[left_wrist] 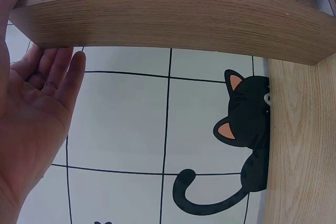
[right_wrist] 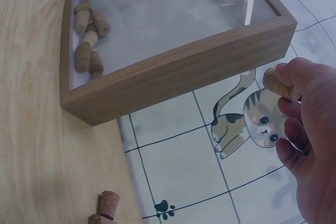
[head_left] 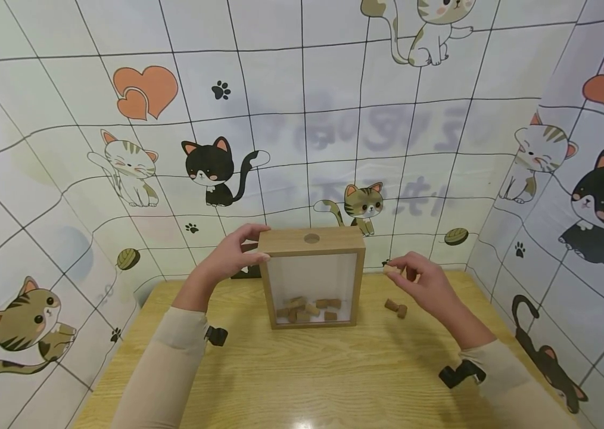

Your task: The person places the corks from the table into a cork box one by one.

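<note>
A wooden shadow box (head_left: 311, 241) with a clear front stands upright on the table, a round hole in its top. Several corks (head_left: 302, 311) lie at its bottom behind the pane. My left hand (head_left: 236, 253) grips the box's upper left corner, thumb on the front edge and fingers behind. To the right of the box, my right hand (head_left: 424, 280) pinches a cork (right_wrist: 278, 83) between thumb and fingertips, raised over the table and apart from the box. Below that hand, two loose corks (head_left: 395, 307) lie on the tabletop.
The wood-grain table (head_left: 302, 369) reaches back to a wall covering (head_left: 280, 137) printed with cats and grid lines, which also runs along both sides. Dark wrist cameras (head_left: 463, 374) sit on both sleeves.
</note>
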`<action>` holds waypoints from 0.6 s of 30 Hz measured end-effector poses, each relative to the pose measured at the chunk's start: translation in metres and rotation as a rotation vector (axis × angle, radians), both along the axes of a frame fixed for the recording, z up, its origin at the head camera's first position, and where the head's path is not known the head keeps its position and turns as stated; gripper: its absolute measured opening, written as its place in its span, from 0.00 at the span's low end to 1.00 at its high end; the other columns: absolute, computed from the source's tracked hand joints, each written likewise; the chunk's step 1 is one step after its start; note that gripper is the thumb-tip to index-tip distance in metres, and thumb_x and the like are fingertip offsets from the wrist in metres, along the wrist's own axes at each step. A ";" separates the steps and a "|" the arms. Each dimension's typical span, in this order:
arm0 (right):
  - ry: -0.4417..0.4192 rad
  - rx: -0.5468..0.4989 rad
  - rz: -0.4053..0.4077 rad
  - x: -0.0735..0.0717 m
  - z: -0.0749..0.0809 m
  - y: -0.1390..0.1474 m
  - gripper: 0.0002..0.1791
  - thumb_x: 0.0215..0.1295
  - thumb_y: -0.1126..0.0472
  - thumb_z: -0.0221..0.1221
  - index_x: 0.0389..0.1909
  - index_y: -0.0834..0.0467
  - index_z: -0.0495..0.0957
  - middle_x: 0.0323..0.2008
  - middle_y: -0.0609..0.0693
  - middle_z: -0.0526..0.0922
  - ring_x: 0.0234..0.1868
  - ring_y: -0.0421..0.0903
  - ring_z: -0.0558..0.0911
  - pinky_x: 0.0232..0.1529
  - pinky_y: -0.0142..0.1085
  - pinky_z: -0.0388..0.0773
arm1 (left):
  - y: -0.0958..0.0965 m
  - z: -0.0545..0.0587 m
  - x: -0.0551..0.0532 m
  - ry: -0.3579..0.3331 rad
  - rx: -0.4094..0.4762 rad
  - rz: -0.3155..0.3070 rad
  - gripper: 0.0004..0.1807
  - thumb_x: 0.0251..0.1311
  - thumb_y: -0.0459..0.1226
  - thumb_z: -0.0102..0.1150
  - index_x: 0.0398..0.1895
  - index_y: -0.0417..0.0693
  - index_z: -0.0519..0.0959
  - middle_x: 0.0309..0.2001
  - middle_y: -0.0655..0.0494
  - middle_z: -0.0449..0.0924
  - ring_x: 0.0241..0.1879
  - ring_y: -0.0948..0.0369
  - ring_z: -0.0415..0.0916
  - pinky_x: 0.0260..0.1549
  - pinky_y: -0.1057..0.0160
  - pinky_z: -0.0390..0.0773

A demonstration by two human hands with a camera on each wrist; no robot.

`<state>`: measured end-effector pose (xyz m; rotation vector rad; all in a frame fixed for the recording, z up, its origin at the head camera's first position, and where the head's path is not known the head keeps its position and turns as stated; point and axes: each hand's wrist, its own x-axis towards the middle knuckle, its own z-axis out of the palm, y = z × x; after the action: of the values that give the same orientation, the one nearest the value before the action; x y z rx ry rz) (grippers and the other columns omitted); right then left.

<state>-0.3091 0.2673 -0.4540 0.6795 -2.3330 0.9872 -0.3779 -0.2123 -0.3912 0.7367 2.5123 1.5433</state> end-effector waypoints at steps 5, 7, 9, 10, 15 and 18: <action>0.040 -0.022 0.008 -0.002 0.015 -0.003 0.14 0.67 0.70 0.76 0.49 0.54 0.89 0.30 0.41 0.75 0.28 0.41 0.71 0.28 0.33 0.69 | 0.001 0.000 0.001 -0.005 0.011 -0.002 0.41 0.68 0.43 0.79 0.82 0.56 0.70 0.72 0.46 0.72 0.75 0.42 0.71 0.64 0.39 0.80; 0.048 -0.034 0.012 -0.004 0.022 -0.004 0.13 0.67 0.70 0.76 0.48 0.54 0.89 0.29 0.42 0.75 0.28 0.41 0.71 0.27 0.32 0.68 | 0.001 0.000 0.001 -0.008 0.015 -0.003 0.41 0.68 0.42 0.79 0.82 0.56 0.70 0.72 0.46 0.72 0.75 0.42 0.71 0.64 0.39 0.80; 0.053 -0.044 0.013 -0.005 0.028 -0.006 0.13 0.67 0.70 0.76 0.48 0.54 0.89 0.28 0.42 0.75 0.27 0.41 0.72 0.27 0.32 0.68 | 0.001 0.000 0.001 -0.008 0.018 -0.004 0.41 0.68 0.43 0.79 0.81 0.56 0.70 0.72 0.46 0.72 0.75 0.42 0.72 0.64 0.40 0.81; 0.051 -0.051 0.013 -0.005 0.032 -0.008 0.13 0.67 0.70 0.76 0.48 0.53 0.89 0.28 0.42 0.75 0.27 0.41 0.72 0.27 0.32 0.68 | 0.001 -0.001 0.001 -0.008 0.021 -0.005 0.41 0.68 0.43 0.79 0.81 0.56 0.70 0.72 0.46 0.72 0.75 0.42 0.71 0.64 0.40 0.80; 0.045 -0.074 0.026 -0.007 0.047 -0.014 0.13 0.68 0.69 0.76 0.48 0.52 0.89 0.27 0.42 0.75 0.28 0.42 0.72 0.28 0.34 0.67 | 0.000 -0.002 0.000 0.005 0.019 -0.013 0.41 0.69 0.43 0.78 0.82 0.56 0.70 0.72 0.46 0.72 0.75 0.41 0.70 0.64 0.41 0.80; 0.046 -0.093 0.051 -0.008 0.056 -0.019 0.13 0.69 0.69 0.75 0.48 0.51 0.89 0.27 0.43 0.75 0.28 0.43 0.72 0.28 0.35 0.67 | -0.001 -0.002 0.000 0.011 0.011 -0.013 0.40 0.70 0.44 0.78 0.82 0.56 0.70 0.72 0.46 0.72 0.75 0.41 0.71 0.63 0.41 0.80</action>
<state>-0.3169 0.2479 -0.3981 0.7201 -2.2255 1.0842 -0.3779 -0.2131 -0.3927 0.7628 2.5037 1.5545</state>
